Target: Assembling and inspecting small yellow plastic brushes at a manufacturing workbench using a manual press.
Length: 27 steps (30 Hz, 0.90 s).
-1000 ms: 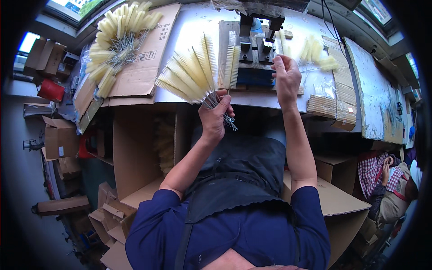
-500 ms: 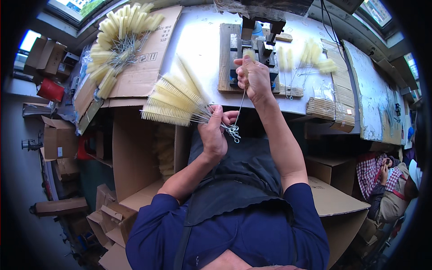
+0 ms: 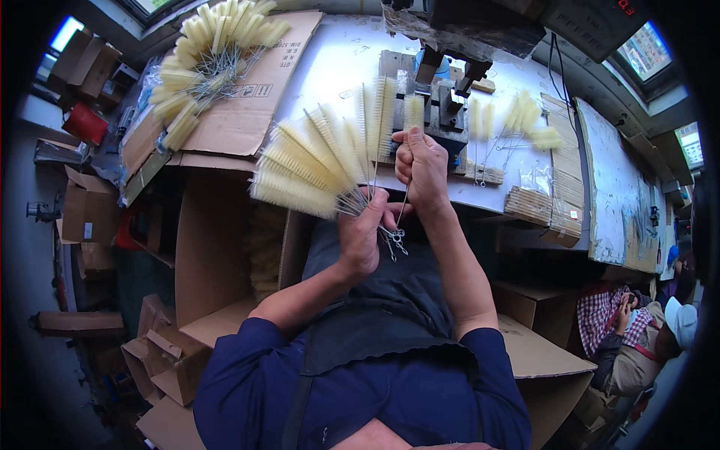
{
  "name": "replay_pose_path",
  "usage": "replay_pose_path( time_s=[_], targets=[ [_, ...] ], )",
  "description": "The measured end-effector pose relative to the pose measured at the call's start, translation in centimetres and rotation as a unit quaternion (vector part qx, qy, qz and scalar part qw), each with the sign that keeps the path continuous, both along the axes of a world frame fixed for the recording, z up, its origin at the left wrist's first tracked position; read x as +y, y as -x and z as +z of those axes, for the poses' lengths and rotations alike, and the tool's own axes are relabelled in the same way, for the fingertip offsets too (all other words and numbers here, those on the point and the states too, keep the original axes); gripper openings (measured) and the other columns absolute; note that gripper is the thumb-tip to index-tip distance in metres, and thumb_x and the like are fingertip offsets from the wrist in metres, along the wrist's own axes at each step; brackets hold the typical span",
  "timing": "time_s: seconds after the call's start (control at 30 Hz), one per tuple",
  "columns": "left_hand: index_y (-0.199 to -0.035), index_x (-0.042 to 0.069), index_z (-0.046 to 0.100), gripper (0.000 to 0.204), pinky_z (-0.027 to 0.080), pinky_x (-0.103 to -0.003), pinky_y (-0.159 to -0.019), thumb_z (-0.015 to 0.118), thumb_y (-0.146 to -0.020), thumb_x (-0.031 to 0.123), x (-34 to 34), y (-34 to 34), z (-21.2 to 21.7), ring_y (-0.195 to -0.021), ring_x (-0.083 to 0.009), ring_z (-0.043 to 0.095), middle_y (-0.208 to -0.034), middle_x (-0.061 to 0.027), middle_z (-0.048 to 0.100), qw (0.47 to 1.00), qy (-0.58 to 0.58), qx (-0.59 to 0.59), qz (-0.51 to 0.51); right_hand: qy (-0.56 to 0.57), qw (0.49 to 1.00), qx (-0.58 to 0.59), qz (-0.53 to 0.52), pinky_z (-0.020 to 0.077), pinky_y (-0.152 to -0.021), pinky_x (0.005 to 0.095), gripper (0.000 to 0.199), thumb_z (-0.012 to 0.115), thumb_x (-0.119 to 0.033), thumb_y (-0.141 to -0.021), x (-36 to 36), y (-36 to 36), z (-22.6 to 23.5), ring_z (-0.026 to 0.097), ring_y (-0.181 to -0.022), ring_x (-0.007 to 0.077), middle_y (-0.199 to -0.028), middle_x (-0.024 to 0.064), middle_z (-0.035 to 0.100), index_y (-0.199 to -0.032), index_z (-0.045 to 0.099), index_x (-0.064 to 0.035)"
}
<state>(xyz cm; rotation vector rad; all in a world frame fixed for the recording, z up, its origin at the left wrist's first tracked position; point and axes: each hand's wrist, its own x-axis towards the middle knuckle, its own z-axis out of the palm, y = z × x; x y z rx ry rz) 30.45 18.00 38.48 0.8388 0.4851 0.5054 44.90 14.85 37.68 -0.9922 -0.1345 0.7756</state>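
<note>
Head view: your left hand (image 3: 363, 232) sits just above your lap, its fingers pressed together around the twisted wire stems of a fan of pale yellow bottle brushes (image 3: 315, 161). Because you grip them only at the stems, the bristle heads spread up and out to the left over the table (image 3: 337, 60) edge, so the bristles are not crushed and each stem can be told apart. The looped wire ends (image 3: 394, 241) poke out below your fist.

Your right hand (image 3: 421, 166) is raised just beside the fan, fingers pinching the stem of a single brush (image 3: 413, 112) that stands upright, its wire running down toward the bunch. Holding it by the wire lets you line it up with the others.

Directly behind that hand, on the table, stands a dark metal fixture (image 3: 447, 105) on a wooden block. To its right a few loose brushes (image 3: 517, 120) lie flat on the white surface, within reach of the right hand. Far left, a large heap of finished brushes (image 3: 210, 52) rests on a flattened cardboard sheet (image 3: 247, 97). An open cardboard box (image 3: 217, 247) stands below the table edge at your left knee. Another person (image 3: 645, 337) sits at the lower right, well apart.
</note>
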Motion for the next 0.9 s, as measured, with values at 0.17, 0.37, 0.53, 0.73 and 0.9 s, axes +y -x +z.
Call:
replay_pose_path(
  time_s=[0.17,0.37,0.53,0.73,0.9],
  targets=[
    [-0.098,0.002,0.055,0.023,0.055,-0.042,-0.081,0.049,-0.105,0.022,1.4,2.0,1.6,-0.075,-0.0252,0.07,-0.058,-0.0036,0.052,0.983,-0.113,-0.057,0.13,-0.024,0.998,0.036,-0.052,0.0275,-0.038,0.0196,0.035,0.048,-0.031,-0.105,1.1,-2.2,0.8,0.033,-0.045,0.004,-0.061,-0.0045,0.039,-0.104,0.057,0.0029],
    [-0.101,0.002,0.052,0.023,0.057,-0.04,-0.064,0.046,-0.106,0.023,4.0,1.6,2.2,-0.05,-0.017,0.054,-0.056,-0.0034,0.048,0.988,-0.1,-0.074,0.094,-0.021,0.997,0.071,-0.014,0.0294,-0.04,0.0193,0.036,0.047,-0.027,-0.106,0.5,-4.6,1.1,0.034,-0.046,0.004,-0.061,-0.0044,0.042,-0.11,0.057,0.0064],
    [-0.099,0.004,0.056,0.022,0.057,-0.038,-0.067,0.048,-0.105,0.024,3.9,0.9,0.9,-0.055,-0.0165,0.054,-0.059,-0.0018,0.047,0.997,-0.057,-0.018,0.048,-0.027,0.996,0.087,-0.014,0.0311,-0.042,0.0195,0.037,0.047,-0.029,-0.105,0.8,-5.1,1.0,0.036,-0.048,0.0045,-0.065,-0.0024,0.046,-0.112,0.056,0.0064],
    [-0.099,0.001,0.054,0.02,0.058,-0.039,-0.063,0.049,-0.105,0.02,4.0,0.5,0.2,-0.052,-0.0169,0.056,-0.057,-0.0035,0.049,0.998,-0.046,-0.012,0.05,-0.018,0.993,0.106,-0.037,0.0405,-0.047,0.0224,0.048,0.045,-0.038,-0.105,1.2,-5.4,2.4,0.049,-0.059,0.0093,-0.085,0.0075,0.064,-0.121,0.053,0.006],
    [-0.1,0.001,0.054,0.019,0.057,-0.039,-0.063,0.05,-0.105,0.019,4.6,0.5,-0.3,-0.052,-0.017,0.056,-0.058,-0.0038,0.049,0.996,-0.061,-0.018,0.068,-0.05,0.985,0.156,-0.056,0.0417,-0.048,0.0234,0.046,0.048,-0.036,-0.103,1.0,-3.8,6.8,0.051,-0.062,0.0119,-0.096,0.0097,0.064,-0.122,0.051,0.0054]
  ],
)
